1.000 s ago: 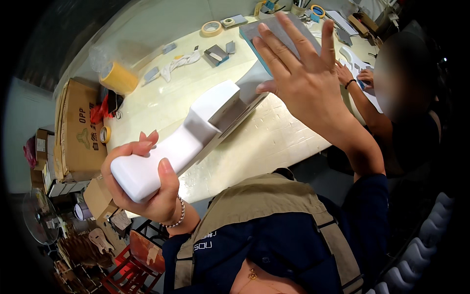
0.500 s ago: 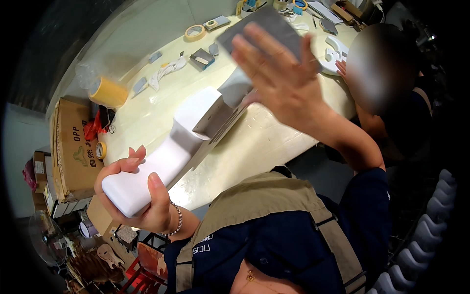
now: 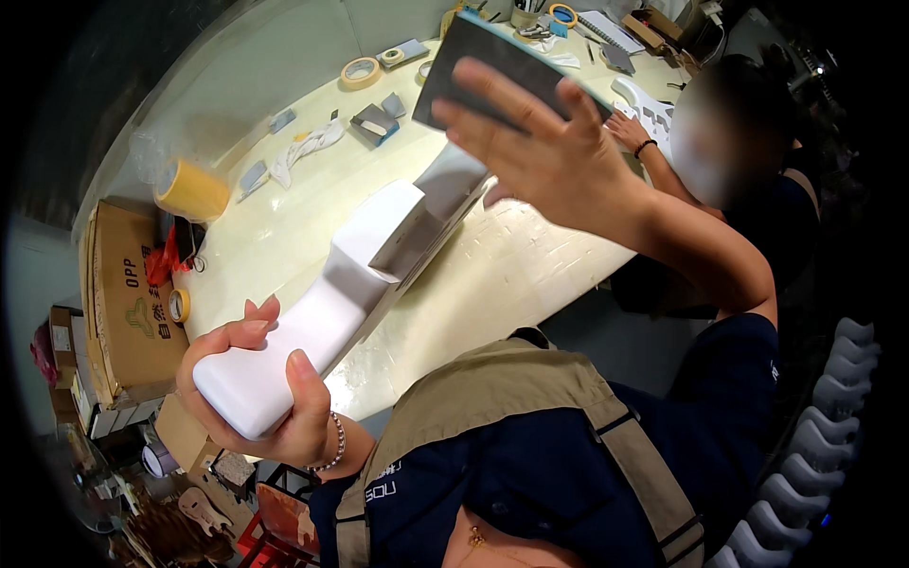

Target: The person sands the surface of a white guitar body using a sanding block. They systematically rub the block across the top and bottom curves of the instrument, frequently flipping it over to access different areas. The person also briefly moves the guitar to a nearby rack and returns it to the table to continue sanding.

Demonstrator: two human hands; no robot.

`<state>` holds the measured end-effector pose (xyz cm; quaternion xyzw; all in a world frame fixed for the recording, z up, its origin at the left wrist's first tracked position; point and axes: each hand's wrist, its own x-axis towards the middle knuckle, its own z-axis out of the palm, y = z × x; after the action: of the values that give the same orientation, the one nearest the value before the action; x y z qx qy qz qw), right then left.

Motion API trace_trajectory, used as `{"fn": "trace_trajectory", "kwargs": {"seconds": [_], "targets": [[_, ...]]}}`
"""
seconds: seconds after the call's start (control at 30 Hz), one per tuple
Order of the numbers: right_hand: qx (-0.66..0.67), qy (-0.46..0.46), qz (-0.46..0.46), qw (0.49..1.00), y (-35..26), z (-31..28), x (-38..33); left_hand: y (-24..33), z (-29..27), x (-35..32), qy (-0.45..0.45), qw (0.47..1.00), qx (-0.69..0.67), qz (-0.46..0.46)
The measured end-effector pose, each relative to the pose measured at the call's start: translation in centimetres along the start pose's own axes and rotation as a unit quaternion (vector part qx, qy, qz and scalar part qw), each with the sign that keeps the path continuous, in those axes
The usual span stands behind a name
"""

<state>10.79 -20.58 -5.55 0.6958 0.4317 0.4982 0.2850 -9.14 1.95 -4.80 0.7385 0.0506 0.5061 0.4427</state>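
Observation:
A thick white guitar body (image 3: 317,308), seen edge-on, slants up from lower left to the middle, with a cutaway and a recess in its side. My left hand (image 3: 284,398) wraps its lower end, thumb on the near side and fingers behind. At its far end my right hand (image 3: 549,142) spreads its fingers over a dark grey rectangular sanding pad (image 3: 488,52) with a bluish edge. The pad lies behind those fingers, and how they grip it is partly hidden. Its contact with the guitar body cannot be made out.
On the pale table (image 3: 284,227) lie a tape roll (image 3: 361,73), a white cloth (image 3: 308,151) and small sanding blocks (image 3: 375,125). A wide yellow roll (image 3: 192,189) and a cardboard box (image 3: 133,303) stand left. At right, another person (image 3: 748,142) handles a white piece (image 3: 644,109).
The right hand and pad have shifted slightly left, and the pad shows more sharply. The view has moved a little. The left hand keeps its grip. The other person's arm has come forward.

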Motion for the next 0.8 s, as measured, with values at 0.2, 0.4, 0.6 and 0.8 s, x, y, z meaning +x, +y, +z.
{"fn": "trace_trajectory", "kwargs": {"seconds": [0.2,0.4,0.6,0.8], "targets": [[0.543,-0.057,0.22,0.809,4.3,1.8,1.8,-1.3,-2.1,-0.2,-0.006,1.0,-0.016,0.007],[0.783,0.162,0.273,0.535,-5.9,-0.4,4.9,-5.2,-6.8,-2.3,0.039,0.998,-0.039,0.016],[0.87,0.086,0.311,0.373,-12.6,-2.0,3.7,-2.8,-4.7,-2.5,0.045,0.991,0.002,0.122],[0.671,0.03,0.202,0.713,-16.2,4.8,-0.2,-2.9,-5.0,-1.6,0.018,0.986,0.066,0.149]]}}
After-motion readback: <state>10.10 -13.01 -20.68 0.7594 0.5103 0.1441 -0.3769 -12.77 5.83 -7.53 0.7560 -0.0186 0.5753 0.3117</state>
